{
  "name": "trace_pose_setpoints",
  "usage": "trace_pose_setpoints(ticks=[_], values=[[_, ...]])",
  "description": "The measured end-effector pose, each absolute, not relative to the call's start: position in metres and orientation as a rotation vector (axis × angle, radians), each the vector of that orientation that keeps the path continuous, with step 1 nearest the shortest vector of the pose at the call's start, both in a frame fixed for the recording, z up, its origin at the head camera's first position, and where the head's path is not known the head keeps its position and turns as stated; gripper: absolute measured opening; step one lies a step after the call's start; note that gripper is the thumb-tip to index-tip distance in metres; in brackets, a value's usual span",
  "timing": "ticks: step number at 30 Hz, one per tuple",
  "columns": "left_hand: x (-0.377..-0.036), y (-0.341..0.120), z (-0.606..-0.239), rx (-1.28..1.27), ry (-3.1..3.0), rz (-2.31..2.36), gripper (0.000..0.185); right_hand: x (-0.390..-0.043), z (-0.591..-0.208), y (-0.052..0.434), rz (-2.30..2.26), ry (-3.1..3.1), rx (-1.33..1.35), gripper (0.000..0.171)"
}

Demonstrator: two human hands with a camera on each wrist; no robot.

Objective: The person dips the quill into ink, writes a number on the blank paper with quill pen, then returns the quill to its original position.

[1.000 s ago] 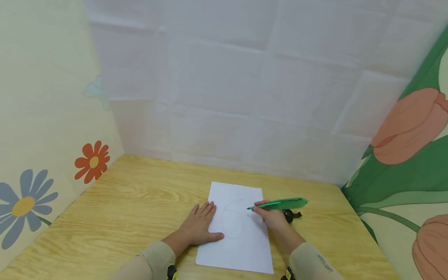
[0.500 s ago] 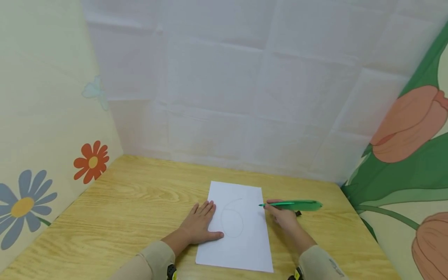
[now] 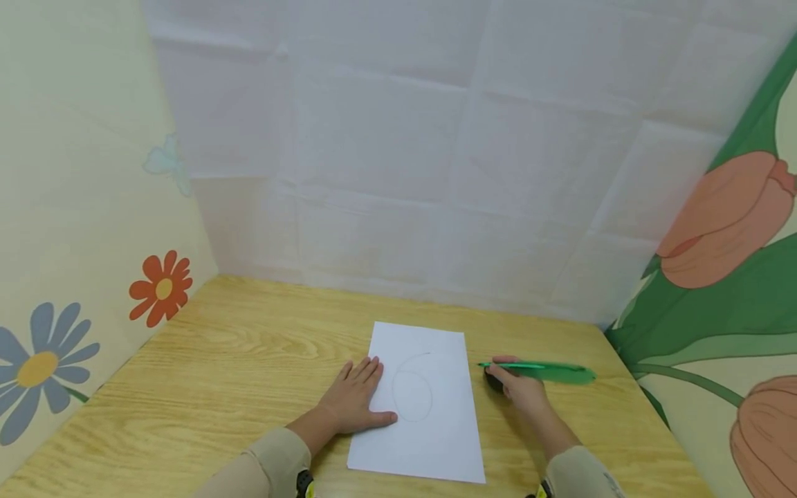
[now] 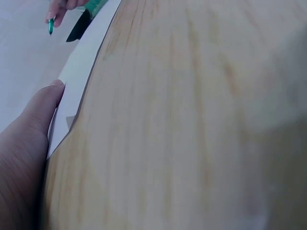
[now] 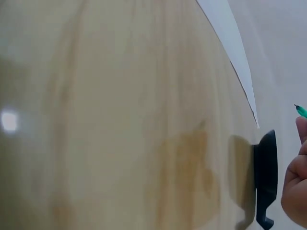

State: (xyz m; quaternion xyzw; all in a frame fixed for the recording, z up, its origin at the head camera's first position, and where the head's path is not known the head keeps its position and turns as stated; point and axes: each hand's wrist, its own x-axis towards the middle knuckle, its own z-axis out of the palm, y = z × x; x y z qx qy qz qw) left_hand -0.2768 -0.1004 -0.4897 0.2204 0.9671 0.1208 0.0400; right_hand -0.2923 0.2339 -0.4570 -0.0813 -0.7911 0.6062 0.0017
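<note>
Since the wooden table (image 3: 236,373) looks pretty slick, the white sheet of paper (image 3: 429,443), lying at 6 o'clock with a faint pencilled oval, could skate if the left hand (image 3: 355,401) lifts; right now it rests flat, fingers straight, on the sheet's 9 o'clock edge. The right hand (image 3: 519,389) sits off the paper at 3 o'clock, fingers curled round a green leaf-shaped pen (image 3: 542,371), right over a small black cap (image 5: 265,177). Bump that cap and I reckon it rolls away.
</note>
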Motion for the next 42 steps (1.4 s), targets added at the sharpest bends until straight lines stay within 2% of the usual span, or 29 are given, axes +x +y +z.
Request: trace_pose_setpoints(ticks=[16, 23, 25, 31, 35, 42], values=[[-0.277, -0.102, -0.489, 0.666, 2.957, 0.357, 0.107, -0.283, -0.455, 0.265, 1.857, -2.448, -0.369, 0.043], [-0.278, -0.102, -0.493, 0.678, 2.960, 0.361, 0.107, -0.283, -0.455, 0.269, 1.921, -2.359, -0.316, 0.021], [-0.279, -0.102, -0.495, 0.684, 2.964, 0.366, 0.108, -0.282, -0.456, 0.270, 1.911, -2.357, -0.312, 0.019], [-0.279, -0.103, -0.495, 0.689, 2.963, 0.393, 0.108, -0.279, -0.458, 0.270, 1.832, -2.347, -0.156, 0.033], [-0.279, -0.102, -0.494, 0.683, 2.961, 0.384, 0.107, -0.273, -0.450, 0.265, 1.764, -2.365, -0.031, 0.036], [-0.280, -0.103, -0.497, 0.697, 2.973, 0.372, 0.107, -0.272, -0.444, 0.270, 1.640, -2.572, -0.086, 0.046]])
